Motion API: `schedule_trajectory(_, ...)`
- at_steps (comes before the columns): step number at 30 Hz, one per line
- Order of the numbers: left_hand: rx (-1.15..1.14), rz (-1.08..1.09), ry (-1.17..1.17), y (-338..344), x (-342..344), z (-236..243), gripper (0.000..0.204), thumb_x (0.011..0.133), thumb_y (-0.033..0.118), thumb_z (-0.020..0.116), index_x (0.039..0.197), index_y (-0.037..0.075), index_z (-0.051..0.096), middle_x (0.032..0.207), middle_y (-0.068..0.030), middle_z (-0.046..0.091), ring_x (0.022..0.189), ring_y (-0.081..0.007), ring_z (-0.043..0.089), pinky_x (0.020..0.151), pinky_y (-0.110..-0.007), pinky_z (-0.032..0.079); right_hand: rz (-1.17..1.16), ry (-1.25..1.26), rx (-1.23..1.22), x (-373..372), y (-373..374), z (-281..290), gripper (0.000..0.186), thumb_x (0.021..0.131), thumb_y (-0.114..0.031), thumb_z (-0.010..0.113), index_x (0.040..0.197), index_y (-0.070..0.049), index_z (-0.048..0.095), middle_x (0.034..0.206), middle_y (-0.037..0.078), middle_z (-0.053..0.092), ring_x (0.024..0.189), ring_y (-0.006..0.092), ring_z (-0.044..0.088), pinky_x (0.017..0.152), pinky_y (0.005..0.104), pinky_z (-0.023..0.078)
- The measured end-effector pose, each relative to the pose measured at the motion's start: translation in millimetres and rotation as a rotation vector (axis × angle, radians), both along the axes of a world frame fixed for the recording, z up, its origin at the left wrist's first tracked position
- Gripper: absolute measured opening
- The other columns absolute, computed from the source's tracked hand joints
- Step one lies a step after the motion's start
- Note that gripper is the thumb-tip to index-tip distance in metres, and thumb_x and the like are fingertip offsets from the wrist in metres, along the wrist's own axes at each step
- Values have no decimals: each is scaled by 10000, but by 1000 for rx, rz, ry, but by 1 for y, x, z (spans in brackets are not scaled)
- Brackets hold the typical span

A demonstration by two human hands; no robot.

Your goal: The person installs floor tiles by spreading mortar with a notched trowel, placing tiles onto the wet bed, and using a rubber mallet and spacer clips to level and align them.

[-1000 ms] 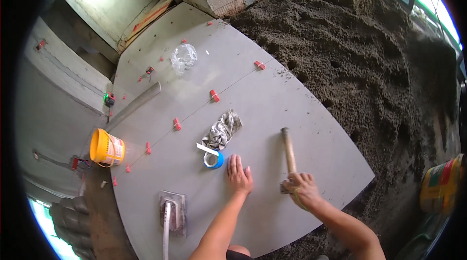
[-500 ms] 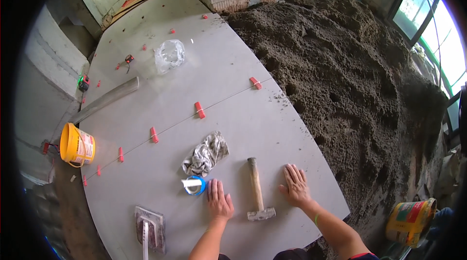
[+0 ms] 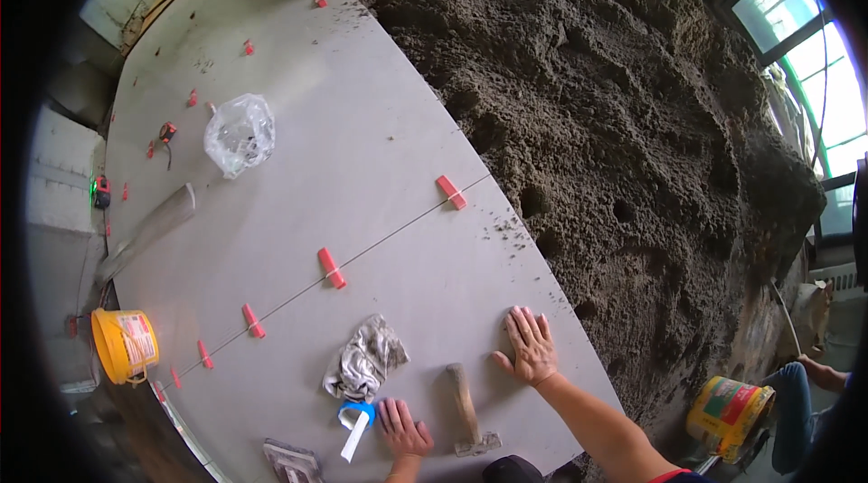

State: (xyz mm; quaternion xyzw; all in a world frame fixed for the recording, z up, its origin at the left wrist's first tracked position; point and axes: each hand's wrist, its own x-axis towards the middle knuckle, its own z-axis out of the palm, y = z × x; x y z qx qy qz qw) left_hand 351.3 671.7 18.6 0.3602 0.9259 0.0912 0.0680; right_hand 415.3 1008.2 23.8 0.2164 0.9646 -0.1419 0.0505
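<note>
My left hand [image 3: 403, 430] lies flat on a large grey tile [image 3: 298, 203], fingers stretched out, beside a blue ring-shaped item [image 3: 355, 413] with a white strip [image 3: 356, 440] sticking out. Further right, near the tile's edge by the heaped mortar, my right hand [image 3: 531, 349] rests palm down with fingers spread. Between the hands lies a hammer [image 3: 465, 403] with a wooden handle, touched by neither. A stained, crumpled rag [image 3: 366, 360] sits just beyond the blue item. Near the lower edge a rectangular float trowel [image 3: 292, 462] is partly cut off.
Red wedges [image 3: 332, 268] line the seam between tiles. Dark sandy mortar [image 3: 615, 139] is heaped to the right. A yellow bucket [image 3: 125, 345] stands left, another bucket [image 3: 726, 413] right, near a person's hand [image 3: 821, 374]. A plastic bag [image 3: 240, 135] and tape measure [image 3: 167, 131] lie farther off.
The view has shifted, so the seam, rag and hammer sit lower in the picture. Both my hands stay flat on the tile. Another person's hand now shows at the right.
</note>
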Motion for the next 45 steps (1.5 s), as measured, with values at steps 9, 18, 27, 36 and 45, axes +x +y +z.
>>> schedule_trajectory(9, -54, 10, -15, 7, -2, 5, 646, 997, 374, 325, 1420, -110, 392, 1504, -299, 353, 1376, -534, 333, 1122, -631, 262, -70, 45, -19, -9, 9, -1, 696, 876, -510, 608, 1440, -117, 500, 1520, 71, 449, 1416, 274, 399, 1181, 494, 235)
schedule_trajectory(18, -43, 15, -17, 4, -1, -3, 643, 1006, 384, 323, 1431, -93, 389, 1502, -298, 359, 1375, -531, 340, 1117, -636, 261, -60, 20, 48, -6, 9, -6, 700, 867, -547, 581, 1433, -139, 516, 1507, 66, 462, 1409, 270, 406, 1177, 519, 223)
schedule_trajectory(27, -8, 13, 14, -2, 1, -10, 662, 988, 380, 340, 1470, -74, 355, 1516, -305, 345, 1379, -551, 324, 1120, -664, 239, -67, 47, 5, -7, 9, -6, 675, 855, -558, 594, 1403, -167, 557, 1498, 40, 474, 1410, 245, 401, 1177, 508, 216)
schedule_trajectory(36, -48, 38, 22, 15, -1, 1, 659, 1034, 466, 326, 1485, -13, 373, 1533, -275, 326, 1407, -512, 305, 1106, -636, 299, -96, 26, -71, -3, 13, -6, 664, 852, -573, 580, 1404, -205, 561, 1508, -13, 470, 1404, 189, 407, 1207, 486, 151)
schedule_trajectory(45, -103, -11, -33, 4, -3, 1, 699, 1030, 441, 303, 1537, -31, 211, 1559, -328, 218, 1420, -576, 209, 1136, -672, 188, -150, 144, -109, -5, 14, -7, 624, 888, -545, 529, 1425, -227, 544, 1520, -24, 460, 1421, 171, 389, 1226, 468, 137)
